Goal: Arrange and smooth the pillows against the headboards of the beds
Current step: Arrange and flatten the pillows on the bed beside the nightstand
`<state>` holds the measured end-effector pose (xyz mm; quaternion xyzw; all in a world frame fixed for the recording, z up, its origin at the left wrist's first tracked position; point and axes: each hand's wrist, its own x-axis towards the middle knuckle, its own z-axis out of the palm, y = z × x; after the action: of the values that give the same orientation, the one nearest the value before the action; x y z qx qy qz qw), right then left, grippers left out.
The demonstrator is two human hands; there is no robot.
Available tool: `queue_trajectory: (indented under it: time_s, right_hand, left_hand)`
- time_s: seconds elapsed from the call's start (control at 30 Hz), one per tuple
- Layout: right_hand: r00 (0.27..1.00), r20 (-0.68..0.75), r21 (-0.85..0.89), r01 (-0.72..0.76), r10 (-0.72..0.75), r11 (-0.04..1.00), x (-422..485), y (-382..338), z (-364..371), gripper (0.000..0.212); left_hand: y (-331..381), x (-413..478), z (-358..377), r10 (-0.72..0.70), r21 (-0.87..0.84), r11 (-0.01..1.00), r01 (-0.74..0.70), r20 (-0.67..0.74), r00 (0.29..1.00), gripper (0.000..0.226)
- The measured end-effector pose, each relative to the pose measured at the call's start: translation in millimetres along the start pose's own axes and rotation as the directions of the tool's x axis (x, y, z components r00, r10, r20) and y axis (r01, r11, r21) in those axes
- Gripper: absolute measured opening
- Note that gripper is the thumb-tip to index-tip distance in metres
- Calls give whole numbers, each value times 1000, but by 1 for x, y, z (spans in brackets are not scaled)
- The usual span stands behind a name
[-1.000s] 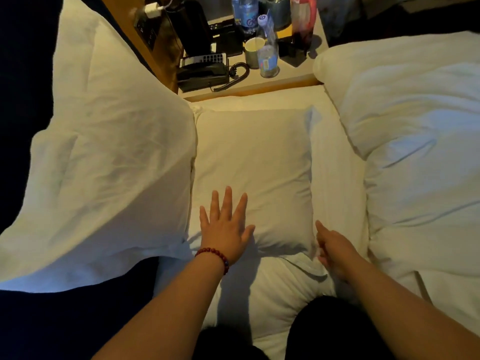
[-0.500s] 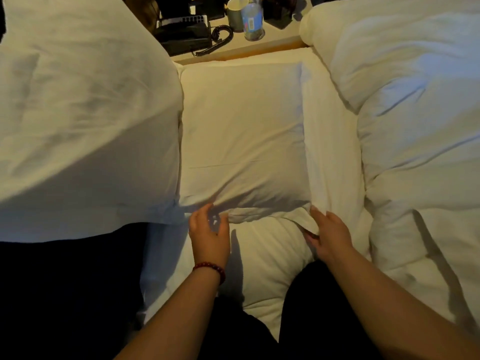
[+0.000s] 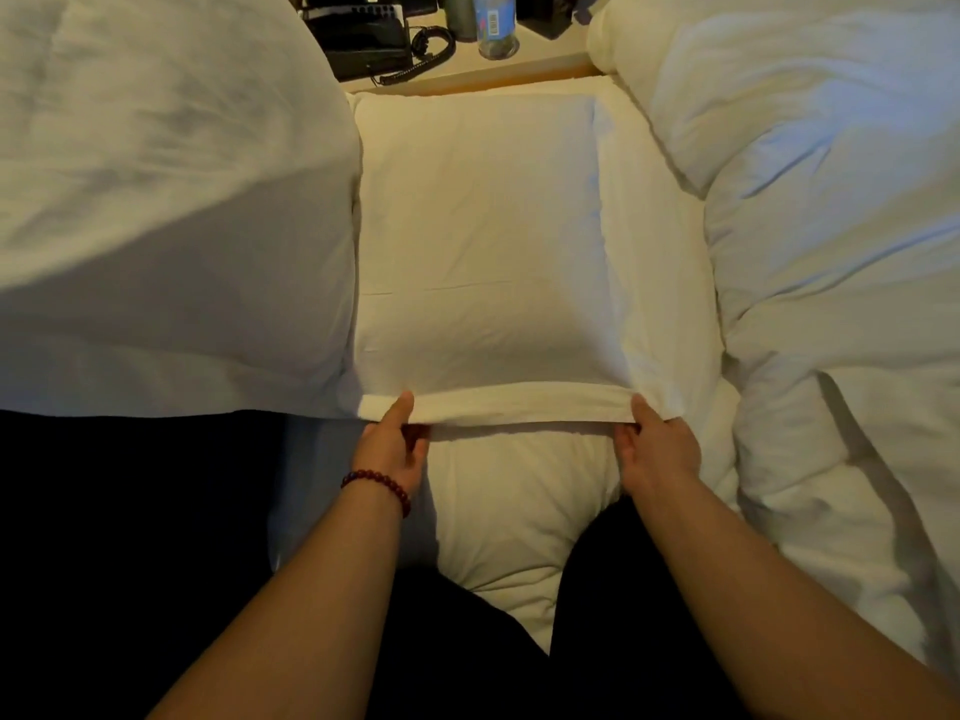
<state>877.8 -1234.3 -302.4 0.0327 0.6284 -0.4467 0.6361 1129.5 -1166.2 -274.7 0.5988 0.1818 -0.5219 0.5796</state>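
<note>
Pillow [image 3: 483, 241] lies flat on bed [image 3: 660, 226], far end by desk [image 3: 550, 54]. L grip [image 3: 395, 444] & R grip [image 3: 657, 449] each pinch its near hem, thumbs on top, at the corners. 2nd pillow [image 3: 171, 200] touches its L side; duvet [image 3: 831, 200] near its R. Phone [image 3: 363, 39], bottle [image 3: 493, 23] beyond it.

The flat pillow [image 3: 478, 241] stretches away from the fingers [image 3: 402, 410] of the left hand [image 3: 392, 449] and right hand [image 3: 657, 452], which pinch its near edge. A second pillow [image 3: 166, 200] lies left of the fingers and a duvet [image 3: 831, 226] right of them. Far beyond them, a nightstand [image 3: 545, 59] bears a telephone [image 3: 363, 41] and what seems to be a bottle [image 3: 496, 23].
</note>
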Motion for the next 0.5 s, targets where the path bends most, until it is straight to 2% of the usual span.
queue_trajectory:
  time_s: [0.07, 0.13, 0.2, 0.27, 0.37, 0.43, 0.5]
  right_hand:
    - [996, 86, 64, -25, 20, 998, -6, 9, 1, 38]
    - [963, 206, 75, -191, 172, 979, -15, 24, 11, 27]
    - [943, 223, 28, -261, 248, 965, -22, 33, 23, 16]
    - [959, 171, 17, -231, 225, 973, -25, 31, 29, 14]
    - [987, 73, -34, -142, 145, 989, -22, 27, 25, 11]
    - [981, 119, 26, -160, 156, 987, -25, 39, 24, 9]
    - [942, 240, 21, -248, 236, 969, -38, 55, 33, 8]
  left_hand:
    - [0, -4, -4, -31, -40, 999, 32, 28, 999, 14]
    - [3, -8, -8, -33, -145, 988, 43, 67, 997, 15]
    - [6, -11, -15, -15, -223, 974, 33, 79, 997, 15]
    - [8, -8, -28, 32, -195, 980, -28, 17, 999, 12]
    - [5, -6, -41, 106, -36, 993, -108, -47, 993, 9]
    - [6, -4, -43, 91, -17, 996, -91, -19, 996, 9]
    - [13, 0, -47, 66, -41, 997, -66, -9, 998, 10]
